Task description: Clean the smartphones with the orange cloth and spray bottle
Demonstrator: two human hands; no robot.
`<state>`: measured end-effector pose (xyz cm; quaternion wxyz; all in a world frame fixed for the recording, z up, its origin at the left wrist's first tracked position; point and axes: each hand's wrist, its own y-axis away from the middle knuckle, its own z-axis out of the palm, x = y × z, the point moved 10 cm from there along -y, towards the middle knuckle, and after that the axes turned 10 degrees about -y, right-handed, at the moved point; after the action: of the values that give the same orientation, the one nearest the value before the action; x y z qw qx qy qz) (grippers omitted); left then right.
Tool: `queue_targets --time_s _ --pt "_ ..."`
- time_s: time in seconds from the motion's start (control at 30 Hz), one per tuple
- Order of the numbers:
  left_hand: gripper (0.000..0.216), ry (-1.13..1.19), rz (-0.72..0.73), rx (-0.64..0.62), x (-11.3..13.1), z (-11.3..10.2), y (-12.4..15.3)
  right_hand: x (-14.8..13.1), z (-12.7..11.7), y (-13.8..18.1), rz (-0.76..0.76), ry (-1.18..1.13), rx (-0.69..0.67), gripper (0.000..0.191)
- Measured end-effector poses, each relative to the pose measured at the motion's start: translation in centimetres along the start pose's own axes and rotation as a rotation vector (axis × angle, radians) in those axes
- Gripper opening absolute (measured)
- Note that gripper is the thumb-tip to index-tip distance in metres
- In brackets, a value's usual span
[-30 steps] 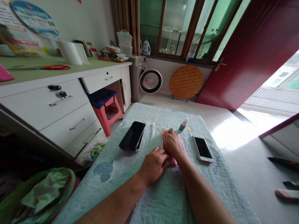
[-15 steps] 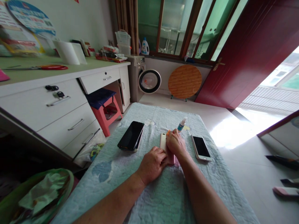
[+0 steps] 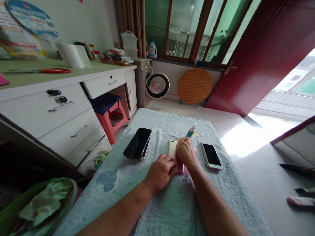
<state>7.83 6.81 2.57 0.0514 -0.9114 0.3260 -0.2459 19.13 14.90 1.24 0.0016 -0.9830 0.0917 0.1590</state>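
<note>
A pink-gold phone [image 3: 173,149] lies face down in the middle of a table covered with a light blue quilted cloth [image 3: 162,203]. My left hand [image 3: 159,172] rests on its near end, fingers curled and pressing it down. My right hand [image 3: 186,151] lies over its right side, fingers closed on a small orange cloth [image 3: 179,140] that peeks out at the fingertips. A small spray bottle [image 3: 191,130] with a blue label stands just beyond my right hand.
Black phones [image 3: 137,147] are stacked on the left of the cloth, a white phone [image 3: 211,155] lies face up on the right. A white desk with drawers [image 3: 61,108] and a red stool [image 3: 109,114] stand to the left. A bag-lined bin [image 3: 36,206] sits at the near left.
My right hand has slid to the right across the phone, so more of the phone's back shows. My left hand stays on the near end.
</note>
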Motion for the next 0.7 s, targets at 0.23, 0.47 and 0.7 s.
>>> queue_targets --time_s 0.23,0.47,0.7 --pt "0.014 0.006 0.005 0.013 0.03 -0.07 0.00 0.60 -0.31 -0.04 0.031 -0.016 0.034 0.034" --pt "0.014 0.014 0.006 0.018 -0.03 -0.05 -0.02 0.76 -0.46 0.18 0.051 -0.020 0.031 0.033" --pt "0.013 0.018 -0.001 0.026 -0.16 -0.07 0.00 0.99 -0.42 0.15 0.066 -0.032 0.035 0.032"
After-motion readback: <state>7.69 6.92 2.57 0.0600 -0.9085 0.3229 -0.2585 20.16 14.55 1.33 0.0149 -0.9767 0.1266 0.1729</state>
